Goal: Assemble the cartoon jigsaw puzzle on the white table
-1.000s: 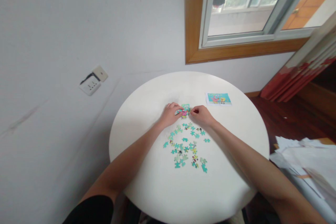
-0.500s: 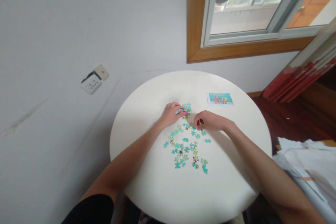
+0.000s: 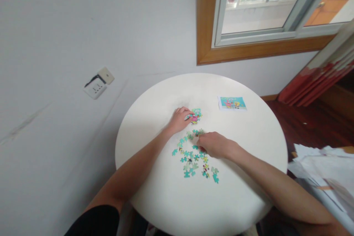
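Observation:
A round white table [image 3: 171, 199] carries several loose teal puzzle pieces [image 3: 193, 162] scattered near its middle. Beyond them lies a small joined cluster of pieces [image 3: 196, 115]. My left hand [image 3: 179, 119] rests on the table with its fingertips pressed on the left edge of that cluster. My right hand [image 3: 212, 144] lies palm down over the loose pieces, fingers curled among them; I cannot make out whether a piece is between the fingers.
A small picture card [image 3: 231, 103] lies at the table's far right. A wall socket [image 3: 95, 87] sits on the white wall to the left. A window with a wooden frame [image 3: 203, 25] is behind, red curtains [image 3: 312, 81] at right, and white papers [image 3: 323, 166] at lower right.
My right hand left the joined cluster and came back toward me and slightly left, down onto the loose pieces. My left hand stayed on the cluster.

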The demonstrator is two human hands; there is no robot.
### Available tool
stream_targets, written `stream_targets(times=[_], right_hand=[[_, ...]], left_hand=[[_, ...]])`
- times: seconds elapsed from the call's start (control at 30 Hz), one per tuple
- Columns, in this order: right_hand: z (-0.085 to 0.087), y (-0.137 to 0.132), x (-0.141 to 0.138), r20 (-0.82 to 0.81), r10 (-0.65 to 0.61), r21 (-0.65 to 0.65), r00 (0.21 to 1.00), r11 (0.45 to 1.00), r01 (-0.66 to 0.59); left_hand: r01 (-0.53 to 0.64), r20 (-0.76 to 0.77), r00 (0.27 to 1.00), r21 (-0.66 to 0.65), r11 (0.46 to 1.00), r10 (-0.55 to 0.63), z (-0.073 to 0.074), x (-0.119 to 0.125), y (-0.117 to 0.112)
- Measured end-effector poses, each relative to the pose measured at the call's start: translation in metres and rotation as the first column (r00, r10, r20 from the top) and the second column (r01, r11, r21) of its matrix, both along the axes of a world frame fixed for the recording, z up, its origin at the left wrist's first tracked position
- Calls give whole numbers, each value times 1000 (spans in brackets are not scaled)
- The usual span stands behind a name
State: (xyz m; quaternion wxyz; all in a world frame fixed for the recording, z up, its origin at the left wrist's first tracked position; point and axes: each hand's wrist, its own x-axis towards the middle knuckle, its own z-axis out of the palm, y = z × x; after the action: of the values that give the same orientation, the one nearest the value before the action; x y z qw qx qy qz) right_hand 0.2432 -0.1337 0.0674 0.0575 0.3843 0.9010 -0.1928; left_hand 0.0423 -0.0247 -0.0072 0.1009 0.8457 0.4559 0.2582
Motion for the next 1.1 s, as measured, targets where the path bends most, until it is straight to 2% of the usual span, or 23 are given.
stream_targets(times=[0.17,0.33,0.43,0.5,0.57,0.6,0.67,0.73,0.8,0.87,0.97,1.1], right_hand=[[4,1,-3,132,78,35,988,996,-83],[6,0,-3,174,82,-5,981,997,-82],[7,0,-1,112,66,-21,992,998,-64],[7,6,3,16,60,-57,998,997,-59],[3,17,9,-119,3,-85,993,996,-13],[-1,25,13,-201,-54,-89,978,995,37],[-13,43,18,-392,-211,-97,895,977,188],[-31,61,21,-556,-373,-151,743,924,351],[-48,75,23,-609,-509,-263,608,853,451],[-63,82,22,-629,-566,-322,534,814,484],[-73,86,17,-652,-559,-276,512,804,527],[-71,84,9,-605,-563,-174,563,783,597]], left_hand=[[5,1,1000,9,1000,-5,0,0,0],[1,2,1000,13,1000,-2,-3,0,1],[-2,2,1000,12,1000,2,-3,-1,2],[0,2,1000,14,1000,0,-3,-1,2],[0,-1,1000,16,1000,0,-3,-1,2],[-3,-3,1000,18,1000,3,-3,0,2],[-7,-4,1000,22,1000,7,-4,0,2],[-11,-3,1000,28,1000,11,-4,0,2],[-12,-1,1000,30,999,12,-5,1,1],[-16,0,1000,32,999,16,-5,1,1],[-23,2,1000,32,999,23,-5,2,1],[-23,3,1000,33,999,23,-5,1,2]])
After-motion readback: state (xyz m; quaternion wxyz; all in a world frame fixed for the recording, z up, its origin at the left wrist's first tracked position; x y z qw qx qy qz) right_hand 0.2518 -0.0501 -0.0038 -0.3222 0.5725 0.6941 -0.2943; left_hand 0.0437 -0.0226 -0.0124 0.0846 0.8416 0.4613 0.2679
